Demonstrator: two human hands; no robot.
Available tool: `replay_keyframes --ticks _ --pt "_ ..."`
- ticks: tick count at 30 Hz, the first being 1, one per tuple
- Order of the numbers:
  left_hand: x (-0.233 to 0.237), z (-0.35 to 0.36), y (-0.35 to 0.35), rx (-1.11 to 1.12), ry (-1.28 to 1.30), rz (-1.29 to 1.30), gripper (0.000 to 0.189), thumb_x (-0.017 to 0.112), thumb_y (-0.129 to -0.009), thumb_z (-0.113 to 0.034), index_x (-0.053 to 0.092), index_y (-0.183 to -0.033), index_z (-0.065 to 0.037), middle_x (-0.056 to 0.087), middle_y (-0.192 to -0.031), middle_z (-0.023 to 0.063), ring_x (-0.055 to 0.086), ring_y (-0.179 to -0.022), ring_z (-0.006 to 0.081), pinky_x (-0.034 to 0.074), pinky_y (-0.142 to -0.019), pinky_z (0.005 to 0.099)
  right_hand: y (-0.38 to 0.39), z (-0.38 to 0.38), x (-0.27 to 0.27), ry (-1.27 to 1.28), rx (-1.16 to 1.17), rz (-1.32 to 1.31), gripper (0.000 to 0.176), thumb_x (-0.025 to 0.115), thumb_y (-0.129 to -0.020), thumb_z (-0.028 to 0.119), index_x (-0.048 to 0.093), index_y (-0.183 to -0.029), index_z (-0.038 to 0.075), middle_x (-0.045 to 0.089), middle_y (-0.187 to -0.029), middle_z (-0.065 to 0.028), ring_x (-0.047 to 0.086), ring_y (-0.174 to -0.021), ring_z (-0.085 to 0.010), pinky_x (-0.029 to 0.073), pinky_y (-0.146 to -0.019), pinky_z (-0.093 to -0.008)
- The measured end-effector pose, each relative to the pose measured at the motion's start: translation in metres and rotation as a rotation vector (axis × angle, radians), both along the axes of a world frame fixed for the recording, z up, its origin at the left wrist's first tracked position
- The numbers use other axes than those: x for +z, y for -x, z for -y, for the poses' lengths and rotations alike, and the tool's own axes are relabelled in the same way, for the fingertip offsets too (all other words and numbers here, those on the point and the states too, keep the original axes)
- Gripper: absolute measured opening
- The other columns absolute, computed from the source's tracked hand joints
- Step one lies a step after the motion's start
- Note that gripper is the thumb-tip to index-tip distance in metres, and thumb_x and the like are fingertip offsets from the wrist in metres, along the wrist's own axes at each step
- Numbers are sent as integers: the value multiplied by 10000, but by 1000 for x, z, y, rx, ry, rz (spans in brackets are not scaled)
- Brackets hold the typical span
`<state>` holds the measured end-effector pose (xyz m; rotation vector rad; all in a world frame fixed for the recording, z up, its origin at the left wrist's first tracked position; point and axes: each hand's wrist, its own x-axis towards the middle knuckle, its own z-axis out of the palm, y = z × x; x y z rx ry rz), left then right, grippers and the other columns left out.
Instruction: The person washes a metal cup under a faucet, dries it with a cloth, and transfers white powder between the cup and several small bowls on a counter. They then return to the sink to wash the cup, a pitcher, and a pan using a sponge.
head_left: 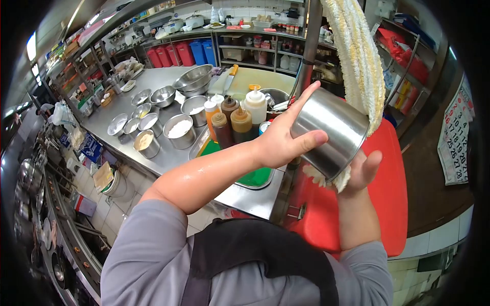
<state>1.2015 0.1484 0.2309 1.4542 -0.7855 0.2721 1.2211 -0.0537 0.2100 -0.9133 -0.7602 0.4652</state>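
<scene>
My left hand is curled around the metal canister, thumb across its near side, holding it tilted above the red surface. My right hand is just beside its lower end, thumb raised; its fingers are partly hidden, so I can't tell how closed they are. The striped towel hangs behind the canister, and pale fringe shows below. As I judge it, the canister is lifted and in hand but not set down; its inside is hidden, so I can't tell what is finished. The wall calendar reads 16, 17, 18 and 23, 24, 25; I can read no brand on the sauce bottles
</scene>
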Motion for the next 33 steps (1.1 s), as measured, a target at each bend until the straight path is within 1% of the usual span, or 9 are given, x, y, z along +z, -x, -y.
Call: replay_keyframes --ticks 1,4,6,11,14,19,26,29,33 --pt "-1 0 2 17 -22 20 952 679 -932 -389 79 -1575 -22 457 -1415 159 446 -1295 213 322 -1110 353 -4 1 -1 75 -13 109 1021 896 -663 357 361 -1431 -52 632 -1157 -219 713 -800 -279 603 -598 -337" --pt "-10 5 2 32 99 -182 907 648 -955 -385 91 -1572 -21 466 -1407 145 446 -1292 196 320 -1110 346 -9 -9 4 243 -18 438 1158 947 -596 326 293 -1487 -21 478 -1406 -161 524 -1267 -265 459 -1031 -405" --pt "-7 3 -2 -5 165 -295 886 623 -968 -402 101 -1568 -11 474 -1399 131 444 -1293 182 317 -1113 340 -2 -5 17 503 -75 523 1200 964 -582 268 255 -1513 0 394 -1489 -133 414 -1365 -241 327 -1144 -390" --pt "-1 1 -6 -47 32 -109 958 637 -947 -443 55 -1574 -13 424 -1445 142 409 -1329 209 293 -1130 353 4 -10 13 -13 -35 142 1255 782 -658 720 264 -1491 -62 407 -1497 -169 441 -1363 -279 376 -1132 -433" --pt "-13 4 -7 -6 -8 13 1013 667 -927 -433 7 -1577 -22 382 -1478 160 387 -1349 230 272 -1141 365 4 -11 8 -74 -50 15 1198 791 -680 685 303 -1477 -64 433 -1479 -173 451 -1356 -288 384 -1120 -429" --pt "-16 7 -1 68 -75 108 1057 708 -904 -384 -28 -1577 -32 367 -1485 188 377 -1363 243 262 -1145 368 -5 -4 9 66 1 291 766 756 -788 207 407 -1429 -24 526 -1360 -137 490 -1285 -255 390 -1063 -369" --pt "-3 4 -1 31 -76 13 1098 735 -869 -428 -6 -1580 -41 364 -1487 212 363 -1379 278 254 -1151 382 7 -8 19 104 -90 252 674 648 -870 289 420 -1418 -31 536 -1349 -150 504 -1262 -259 378 -1073 -386" --pt "-1 4 -1 66 -112 71 1113 744 -855 -443 1 -1581 -43 361 -1492 216 354 -1388 288 245 -1156 388 6 -4 19 156 -97 202 859 696 -793 510 442 -1412 -28 538 -1368 -169 540 -1247 -282 424 -1050 -385" --pt "-5 11 1 76 -102 151 1120 747 -851 -454 1 -1583 -50 353 -1501 216 351 -1392 284 249 -1154 386 8 4 21 145 -108 232 911 720 -761 560 446 -1412 -15 558 -1347 -158 567 -1215 -279 452 -1019 -380"
